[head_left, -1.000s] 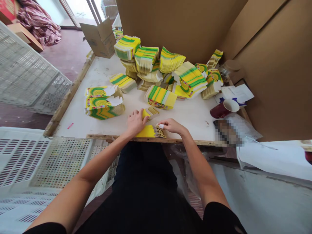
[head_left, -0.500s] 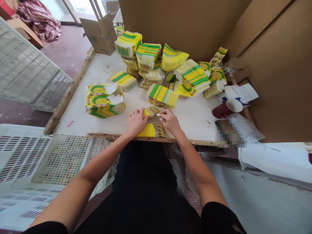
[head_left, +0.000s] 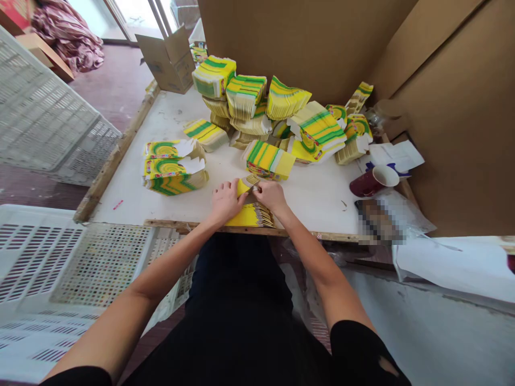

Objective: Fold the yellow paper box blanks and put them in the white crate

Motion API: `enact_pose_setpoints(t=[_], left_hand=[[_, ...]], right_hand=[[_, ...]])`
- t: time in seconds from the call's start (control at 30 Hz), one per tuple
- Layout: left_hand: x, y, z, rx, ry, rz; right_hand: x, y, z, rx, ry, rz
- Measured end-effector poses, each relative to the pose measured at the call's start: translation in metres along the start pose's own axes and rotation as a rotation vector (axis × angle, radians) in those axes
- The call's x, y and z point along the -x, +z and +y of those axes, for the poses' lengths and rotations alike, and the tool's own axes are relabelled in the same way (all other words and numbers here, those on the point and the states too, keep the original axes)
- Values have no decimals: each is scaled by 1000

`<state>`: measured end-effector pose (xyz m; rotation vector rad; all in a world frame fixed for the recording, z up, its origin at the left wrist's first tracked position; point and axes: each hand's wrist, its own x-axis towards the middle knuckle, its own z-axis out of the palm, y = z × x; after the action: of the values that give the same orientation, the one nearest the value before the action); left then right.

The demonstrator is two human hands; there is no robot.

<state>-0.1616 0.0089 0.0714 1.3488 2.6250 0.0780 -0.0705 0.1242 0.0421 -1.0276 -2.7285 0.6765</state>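
A fanned stack of flat yellow cartons (head_left: 250,216) lies at the near edge of the white table (head_left: 322,193). My left hand (head_left: 225,201) rests on its upper end with fingers curled on a yellow carton flap (head_left: 242,186). My right hand (head_left: 272,195) is beside it, fingers pinched on the same small carton piece at the top of the stack. The two hands almost touch. Behind them sits a bundle of yellow-green flat cartons (head_left: 268,159).
Many bundles of yellow-green cartons (head_left: 257,107) pile up at the back against tall cardboard sheets (head_left: 306,37). Two bundles (head_left: 171,167) lie at the left. A dark red mug (head_left: 370,181) and papers stand at the right. White plastic crates (head_left: 60,257) are on my left.
My right hand has moved from the stack's right end up and left to meet my left hand at the carton flap. The left hand has barely moved.
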Motion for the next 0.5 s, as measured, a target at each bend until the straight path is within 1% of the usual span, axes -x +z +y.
enact_pose_setpoints(t=[0.07, 0.13, 0.2, 0.27, 0.3, 0.37, 0.43, 0.5], left_hand=[[-1, -1, 0, 1, -3, -6], [-1, -2, 1, 2, -14, -17], [-1, -2, 1, 3, -18, -24], [-2, -2, 0, 4, -15, -20], [-2, -2, 0, 6, -16, -18], [-2, -2, 0, 13, -20, -16], [-2, -1, 0, 23, -26, -17], [-2, -1, 1, 30, -35, -12]], right_hand=[[-1, 6, -4, -106, 92, -28], [-1, 14, -7, -301, 151, -82], [0, 21, -7, -514, 140, -150], [1, 26, -6, -633, 108, -187], [1, 26, -6, -633, 108, -192], [1, 22, -5, -542, 136, -179], [0, 14, -5, -412, 159, -136], [-3, 7, -4, -318, 144, -73]])
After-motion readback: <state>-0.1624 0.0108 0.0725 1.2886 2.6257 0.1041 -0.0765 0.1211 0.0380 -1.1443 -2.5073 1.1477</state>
